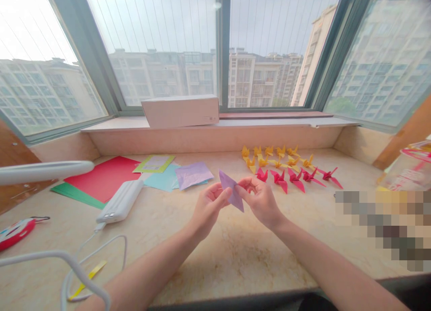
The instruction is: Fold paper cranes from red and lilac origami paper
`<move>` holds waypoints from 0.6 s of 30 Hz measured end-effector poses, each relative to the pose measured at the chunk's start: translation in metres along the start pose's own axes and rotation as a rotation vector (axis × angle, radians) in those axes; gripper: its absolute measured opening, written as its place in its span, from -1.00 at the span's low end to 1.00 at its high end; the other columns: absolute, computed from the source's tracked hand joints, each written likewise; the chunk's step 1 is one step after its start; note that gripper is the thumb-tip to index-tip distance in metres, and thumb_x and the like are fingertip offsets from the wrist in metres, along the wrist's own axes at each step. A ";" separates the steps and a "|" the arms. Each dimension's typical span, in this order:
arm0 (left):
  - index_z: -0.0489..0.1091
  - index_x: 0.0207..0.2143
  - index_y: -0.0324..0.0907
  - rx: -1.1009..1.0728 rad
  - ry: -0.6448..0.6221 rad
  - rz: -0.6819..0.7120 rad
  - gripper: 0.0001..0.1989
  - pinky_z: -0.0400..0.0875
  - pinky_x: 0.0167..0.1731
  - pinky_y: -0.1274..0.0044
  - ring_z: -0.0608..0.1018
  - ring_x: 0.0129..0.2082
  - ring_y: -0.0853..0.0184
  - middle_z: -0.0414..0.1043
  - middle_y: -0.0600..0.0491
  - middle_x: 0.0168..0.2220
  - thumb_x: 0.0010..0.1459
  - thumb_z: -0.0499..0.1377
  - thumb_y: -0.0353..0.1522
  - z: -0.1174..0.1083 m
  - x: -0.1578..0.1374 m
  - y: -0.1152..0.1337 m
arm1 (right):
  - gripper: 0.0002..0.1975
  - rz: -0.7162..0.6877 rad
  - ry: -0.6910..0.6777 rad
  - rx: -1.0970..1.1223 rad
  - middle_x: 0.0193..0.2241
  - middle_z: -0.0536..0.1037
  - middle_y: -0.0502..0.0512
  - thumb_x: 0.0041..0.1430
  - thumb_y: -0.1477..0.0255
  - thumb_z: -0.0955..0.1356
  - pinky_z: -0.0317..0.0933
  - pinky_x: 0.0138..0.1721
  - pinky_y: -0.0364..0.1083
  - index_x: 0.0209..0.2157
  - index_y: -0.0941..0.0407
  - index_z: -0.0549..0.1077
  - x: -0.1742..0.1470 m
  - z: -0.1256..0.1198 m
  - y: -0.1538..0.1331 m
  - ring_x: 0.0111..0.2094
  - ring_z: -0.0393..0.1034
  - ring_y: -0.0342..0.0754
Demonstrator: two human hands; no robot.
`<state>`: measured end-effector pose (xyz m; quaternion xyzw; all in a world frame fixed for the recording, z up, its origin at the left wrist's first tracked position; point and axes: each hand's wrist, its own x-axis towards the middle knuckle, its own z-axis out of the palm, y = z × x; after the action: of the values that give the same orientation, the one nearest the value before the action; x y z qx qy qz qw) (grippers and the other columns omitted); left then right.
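Note:
A small folded piece of purple origami paper (237,198) is held up above the counter, tilted, between my two hands. My left hand (212,207) pinches its left side, thumb on the near face. From the other side my right hand (258,199) grips it between thumb and fingers near its upper right edge. Beyond the right hand stand several red paper cranes (296,180), with rows of yellow paper cranes (279,164) behind them. Left of my hands lies a crinkled purple sheet (193,175) on top of light blue sheets (159,180).
Red sheets (104,178) and green sheets (76,194) lie at the left. Nearer are a white power bank (121,201) with a cable (125,248), a yellow strip (89,279) and a red-and-white tool (18,232). A white box (180,112) sits on the windowsill; a clear container (409,169) stands right.

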<state>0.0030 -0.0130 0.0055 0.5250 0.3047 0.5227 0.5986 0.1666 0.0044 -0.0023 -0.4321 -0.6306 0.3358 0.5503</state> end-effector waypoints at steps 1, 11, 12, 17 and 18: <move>0.49 -0.14 -0.26 0.006 0.011 -0.021 -0.62 0.46 -0.08 0.34 0.61 -0.20 0.18 0.60 -0.08 -0.23 0.09 0.31 -0.16 0.001 0.000 0.000 | -0.78 -0.020 0.015 -0.055 -0.46 0.54 0.06 0.12 0.24 0.42 0.25 -0.39 -0.08 -0.35 0.12 0.51 -0.001 0.000 0.000 -0.44 0.35 -0.06; 0.50 -0.27 -0.28 -0.001 0.155 -0.038 -0.75 0.49 -0.14 0.39 0.62 -0.32 0.26 0.60 -0.02 -0.32 0.06 0.32 -0.27 0.007 -0.002 0.006 | -0.85 -0.386 0.013 -0.326 -0.32 0.53 0.13 0.25 0.37 0.35 0.31 -0.18 0.01 -0.25 0.07 0.58 -0.010 0.006 -0.001 -0.28 0.42 0.01; 0.50 -0.28 -0.28 -0.005 0.162 -0.032 -0.75 0.49 -0.15 0.40 0.61 -0.32 0.27 0.60 -0.02 -0.31 0.07 0.32 -0.27 0.006 -0.002 0.006 | -0.82 -0.412 -0.001 -0.339 -0.28 0.52 0.15 0.27 0.37 0.33 0.31 -0.15 0.02 -0.20 0.06 0.59 -0.011 0.006 0.000 -0.24 0.42 0.02; 0.49 -0.28 -0.29 -0.023 0.182 -0.023 -0.74 0.47 -0.21 0.46 0.59 -0.34 0.29 0.59 -0.03 -0.33 0.09 0.30 -0.25 0.002 0.000 0.004 | -0.71 -0.496 -0.087 -0.413 -0.20 0.48 0.17 0.29 0.43 0.30 0.28 -0.10 0.09 -0.01 0.03 0.54 -0.015 0.005 -0.001 -0.17 0.39 0.05; 0.49 -0.29 -0.29 -0.024 0.187 -0.022 -0.73 0.47 -0.22 0.47 0.58 -0.35 0.30 0.58 -0.02 -0.34 0.09 0.30 -0.24 0.001 0.001 0.004 | -0.70 -0.495 -0.104 -0.409 -0.18 0.48 0.17 0.28 0.44 0.29 0.26 -0.09 0.10 0.01 0.03 0.53 -0.015 0.005 -0.002 -0.15 0.39 0.06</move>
<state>0.0032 -0.0129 0.0093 0.4634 0.3585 0.5664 0.5796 0.1620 -0.0103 -0.0070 -0.3495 -0.7983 0.0798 0.4840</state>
